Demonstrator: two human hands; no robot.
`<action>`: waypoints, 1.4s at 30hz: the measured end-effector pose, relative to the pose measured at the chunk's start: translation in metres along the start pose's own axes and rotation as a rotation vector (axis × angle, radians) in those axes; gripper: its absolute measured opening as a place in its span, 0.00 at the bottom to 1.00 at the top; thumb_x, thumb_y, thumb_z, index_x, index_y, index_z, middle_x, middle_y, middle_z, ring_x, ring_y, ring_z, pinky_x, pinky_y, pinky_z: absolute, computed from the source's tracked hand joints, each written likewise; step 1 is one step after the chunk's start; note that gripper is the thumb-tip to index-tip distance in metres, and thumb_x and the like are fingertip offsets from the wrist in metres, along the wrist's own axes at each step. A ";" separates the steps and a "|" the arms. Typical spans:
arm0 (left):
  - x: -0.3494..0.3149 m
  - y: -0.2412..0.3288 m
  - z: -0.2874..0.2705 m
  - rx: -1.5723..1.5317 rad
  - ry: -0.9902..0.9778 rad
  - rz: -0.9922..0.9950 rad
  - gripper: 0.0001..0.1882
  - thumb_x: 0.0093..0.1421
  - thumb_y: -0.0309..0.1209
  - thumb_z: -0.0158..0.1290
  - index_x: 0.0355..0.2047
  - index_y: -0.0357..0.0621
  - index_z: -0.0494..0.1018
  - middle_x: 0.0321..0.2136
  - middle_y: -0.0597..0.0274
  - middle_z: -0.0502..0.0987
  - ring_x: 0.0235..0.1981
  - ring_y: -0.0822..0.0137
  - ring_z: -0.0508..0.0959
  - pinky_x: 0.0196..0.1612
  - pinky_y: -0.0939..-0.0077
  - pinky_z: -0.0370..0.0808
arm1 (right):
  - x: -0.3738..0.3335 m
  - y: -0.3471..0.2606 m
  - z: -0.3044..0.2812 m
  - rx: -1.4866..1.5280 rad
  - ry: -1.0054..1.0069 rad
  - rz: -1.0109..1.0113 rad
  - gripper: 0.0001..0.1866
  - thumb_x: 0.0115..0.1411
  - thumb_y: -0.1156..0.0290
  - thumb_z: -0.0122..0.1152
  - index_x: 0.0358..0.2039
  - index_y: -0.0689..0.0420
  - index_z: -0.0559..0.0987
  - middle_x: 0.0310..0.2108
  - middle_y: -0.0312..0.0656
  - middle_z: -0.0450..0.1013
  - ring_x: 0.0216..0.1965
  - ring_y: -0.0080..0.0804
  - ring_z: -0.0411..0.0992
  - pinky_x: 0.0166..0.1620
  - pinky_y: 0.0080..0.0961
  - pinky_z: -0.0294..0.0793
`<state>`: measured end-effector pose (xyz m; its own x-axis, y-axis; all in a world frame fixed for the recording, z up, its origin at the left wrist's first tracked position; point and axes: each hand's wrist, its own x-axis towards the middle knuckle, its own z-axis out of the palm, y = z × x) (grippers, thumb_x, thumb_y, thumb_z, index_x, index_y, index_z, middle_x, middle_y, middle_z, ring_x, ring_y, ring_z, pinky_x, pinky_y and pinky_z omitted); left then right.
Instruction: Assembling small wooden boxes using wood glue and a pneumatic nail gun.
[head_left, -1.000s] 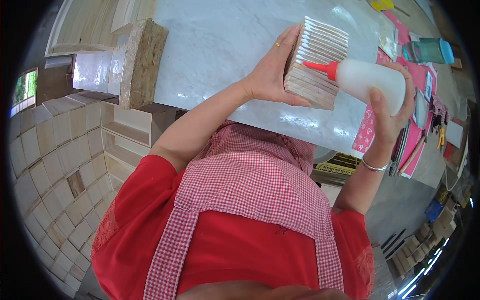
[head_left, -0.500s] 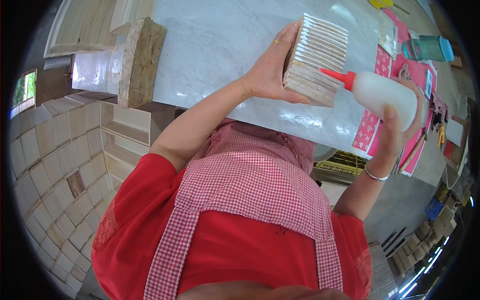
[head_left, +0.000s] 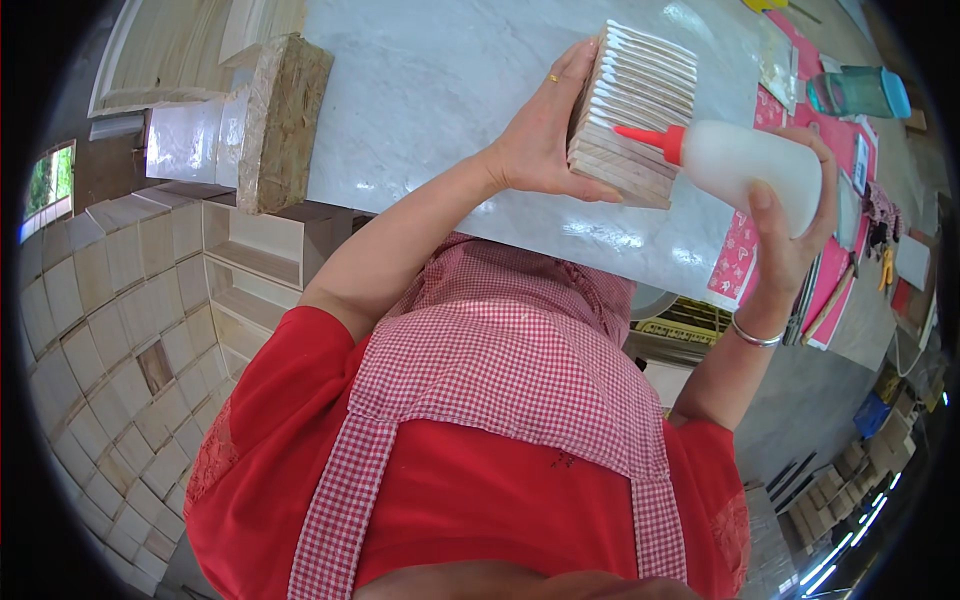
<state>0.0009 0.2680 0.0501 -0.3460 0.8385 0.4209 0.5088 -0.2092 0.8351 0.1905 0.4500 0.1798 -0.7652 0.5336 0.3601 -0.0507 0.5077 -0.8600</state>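
right hand [head_left: 788,250] and squeeze bottle [head_left: 745,168] sit farther left than half a second ago, red nozzle [head_left: 652,138] now toward left side of wooden strip stack [head_left: 642,110]. right hand wraps bottle, tilted nearly flat; left hand [head_left: 545,145] clamps stack, thumb at near end, over table [head_left: 430,110] beyond front edge. open tabletop left to wrapped block [head_left: 285,125]; pink mat [head_left: 735,250] right, turquoise jar [head_left: 855,92] beyond.

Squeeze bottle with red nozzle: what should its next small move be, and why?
Perhaps draw the red nozzle rightward along the topmost of the bare wooden strips while squeezing: its tip appears near that strip's left end, and the strips above bear white lines.
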 end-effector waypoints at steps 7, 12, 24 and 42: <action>0.002 0.003 -0.001 0.008 0.000 0.012 0.78 0.31 0.55 0.74 0.70 0.38 0.33 0.69 0.42 0.45 0.69 0.43 0.49 0.70 0.56 0.53 | -0.018 -0.005 -0.044 -0.125 0.084 0.049 0.27 0.50 0.64 0.70 0.47 0.62 0.73 0.43 0.43 0.73 0.44 0.31 0.73 0.49 0.27 0.73; 0.000 0.002 -0.002 0.050 0.007 0.024 0.78 0.31 0.55 0.74 0.70 0.38 0.33 0.69 0.41 0.45 0.69 0.43 0.49 0.70 0.56 0.53 | -0.019 -0.001 -0.030 -0.020 0.119 0.033 0.27 0.51 0.63 0.70 0.48 0.63 0.73 0.44 0.44 0.74 0.45 0.32 0.73 0.49 0.28 0.73; -0.001 0.000 0.001 0.029 0.004 0.013 0.78 0.32 0.56 0.74 0.70 0.37 0.33 0.69 0.41 0.45 0.70 0.42 0.48 0.70 0.58 0.52 | -0.004 -0.003 0.013 0.045 0.007 0.000 0.28 0.50 0.64 0.72 0.48 0.63 0.73 0.42 0.42 0.74 0.43 0.30 0.73 0.48 0.26 0.73; -0.001 0.001 0.000 0.028 0.012 0.014 0.78 0.31 0.56 0.74 0.70 0.38 0.34 0.69 0.41 0.45 0.69 0.43 0.49 0.70 0.57 0.54 | -0.023 -0.007 -0.004 -0.022 0.110 0.027 0.31 0.49 0.61 0.72 0.49 0.64 0.72 0.44 0.46 0.74 0.44 0.32 0.74 0.48 0.29 0.74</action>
<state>0.0014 0.2670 0.0511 -0.3484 0.8295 0.4365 0.5354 -0.2062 0.8191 0.2112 0.4375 0.1787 -0.6912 0.6174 0.3756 -0.0163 0.5063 -0.8622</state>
